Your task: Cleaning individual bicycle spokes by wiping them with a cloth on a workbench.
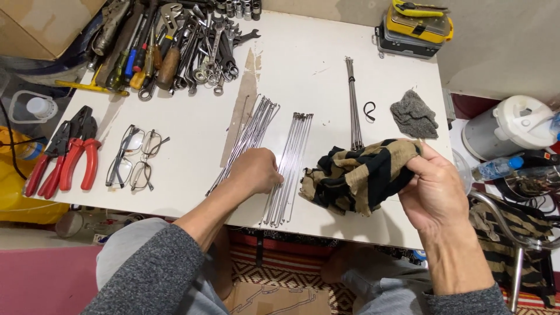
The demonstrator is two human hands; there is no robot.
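Left hand (255, 170) pressed, fingers curled, on thin metal rods (287, 169) at frame centre; right hand (434, 189) pinching striped cloth (356, 175) beside them. Could roll rods off tabletop (303, 64) near edge if nudged sideways.

Crumpled striped cloth (359, 175), steel spokes (286, 169)

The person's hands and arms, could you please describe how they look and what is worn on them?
Both hands are bare: no gloves, rings or watch show on the left hand or the right hand. Each arm wears a grey knitted sleeve, pushed up so the forearms are uncovered; the right sleeve shows only near the bottom edge.
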